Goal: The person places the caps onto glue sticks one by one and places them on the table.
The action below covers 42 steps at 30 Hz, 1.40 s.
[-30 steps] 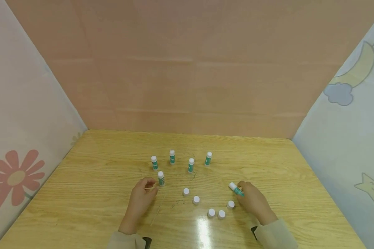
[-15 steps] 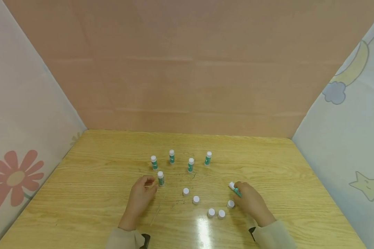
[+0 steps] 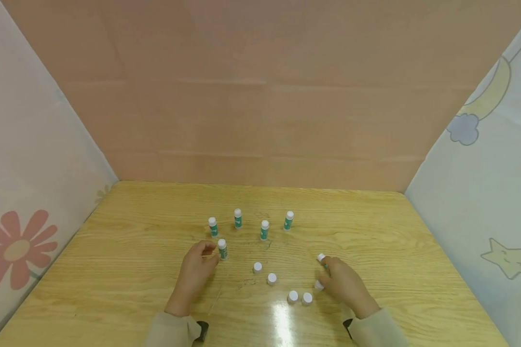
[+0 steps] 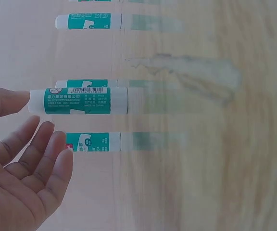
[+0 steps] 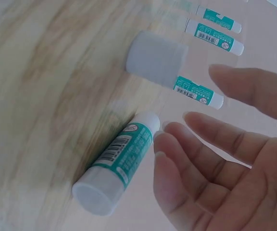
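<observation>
In the head view my left hand [image 3: 195,271] is beside an upright green-and-white glue stick [image 3: 223,250]. Its fingers are loosely bent and grip nothing; in the left wrist view the thumb tip meets or overlaps the white end of that glue stick [image 4: 78,101], and I cannot tell if they touch. My right hand [image 3: 346,283] reaches over another glue stick [image 5: 121,156], which lies on its side. Fingertips [image 5: 161,144] are right next to that stick, thumb spread away, nothing pinched. A white cap [image 3: 319,285] is partly hidden by this hand.
Several more upright glue sticks [image 3: 264,231] stand farther back on the wooden table [image 3: 126,250]. White caps [image 3: 272,278] are scattered between the hands and nearer the front. A thin pale strip [image 3: 215,300] lies right of my left forearm. Walls enclose the back and sides.
My right hand has shifted slightly left over the lying glue stick, now covering most of it and part of the nearby cap. The left hand has hardly moved.
</observation>
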Each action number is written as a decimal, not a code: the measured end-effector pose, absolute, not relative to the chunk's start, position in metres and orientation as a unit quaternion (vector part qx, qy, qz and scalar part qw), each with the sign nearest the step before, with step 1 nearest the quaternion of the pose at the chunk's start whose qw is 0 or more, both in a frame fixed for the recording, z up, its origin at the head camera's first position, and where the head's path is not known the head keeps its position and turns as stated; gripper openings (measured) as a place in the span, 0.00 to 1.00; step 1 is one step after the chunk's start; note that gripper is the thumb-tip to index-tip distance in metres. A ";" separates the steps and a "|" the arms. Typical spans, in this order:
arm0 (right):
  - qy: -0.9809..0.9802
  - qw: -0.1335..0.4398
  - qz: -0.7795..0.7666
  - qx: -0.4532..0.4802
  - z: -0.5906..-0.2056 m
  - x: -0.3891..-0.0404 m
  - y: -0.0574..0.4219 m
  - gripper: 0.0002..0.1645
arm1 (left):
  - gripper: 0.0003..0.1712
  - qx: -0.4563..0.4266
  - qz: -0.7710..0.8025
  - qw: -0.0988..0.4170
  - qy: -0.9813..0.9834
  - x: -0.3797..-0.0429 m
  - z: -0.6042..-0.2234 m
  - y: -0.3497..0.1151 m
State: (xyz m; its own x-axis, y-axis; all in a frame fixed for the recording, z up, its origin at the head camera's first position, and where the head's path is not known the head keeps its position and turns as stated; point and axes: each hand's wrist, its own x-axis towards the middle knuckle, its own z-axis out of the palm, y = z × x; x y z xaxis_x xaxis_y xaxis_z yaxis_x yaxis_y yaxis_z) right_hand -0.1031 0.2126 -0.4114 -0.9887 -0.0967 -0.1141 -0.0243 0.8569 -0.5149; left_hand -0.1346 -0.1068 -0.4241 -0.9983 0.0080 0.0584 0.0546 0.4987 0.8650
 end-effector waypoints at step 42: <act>0.953 0.097 -0.269 -0.095 -0.425 -0.098 0.202 0.06 | 0.14 -0.041 -0.498 0.014 -0.866 -0.157 -0.435 -0.101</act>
